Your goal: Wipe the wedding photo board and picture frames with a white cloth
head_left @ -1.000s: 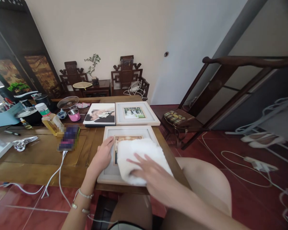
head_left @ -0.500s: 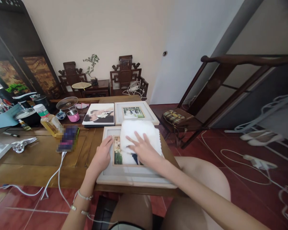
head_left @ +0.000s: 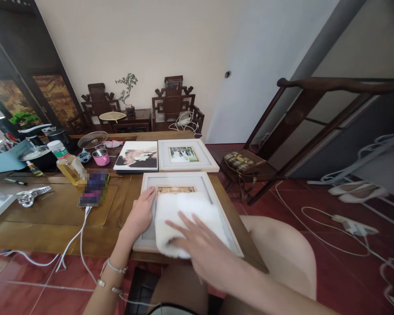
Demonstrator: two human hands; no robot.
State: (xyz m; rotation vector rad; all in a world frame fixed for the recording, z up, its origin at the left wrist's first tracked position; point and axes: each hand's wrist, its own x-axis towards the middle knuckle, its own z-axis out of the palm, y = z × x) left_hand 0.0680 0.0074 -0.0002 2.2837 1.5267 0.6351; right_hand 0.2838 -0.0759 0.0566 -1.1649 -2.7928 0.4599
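A pale picture frame point(head_left: 221, 203) lies flat near the table's front right corner, with a picture inside a grey-white mount. Its left edge is held by my left hand point(head_left: 142, 213), fingers together along the border. Over the frame's lower middle, a folded white cloth point(head_left: 184, 201) covers most of the picture, leaving only the top strip showing. My right hand point(head_left: 200, 243) presses on this cloth with fingers spread and the thumb side against its fold. The cloth's lower edge overlaps the frame's front border.
Behind lie a second picture frame point(head_left: 203, 162) and a stack topped by a photo panel point(head_left: 128, 162). Leftward are a phone point(head_left: 93, 189) on a white cable, a bottle point(head_left: 70, 166), a pink mug point(head_left: 101, 157) and a hair clip point(head_left: 33, 195). A wooden chair point(head_left: 295, 113) holds a plaid bag point(head_left: 238, 161).
My right hand has drawn the white cloth toward me, from the picture's upper right to the frame's front edge. The picture's top strip now shows. My left hand stays on the left edge.
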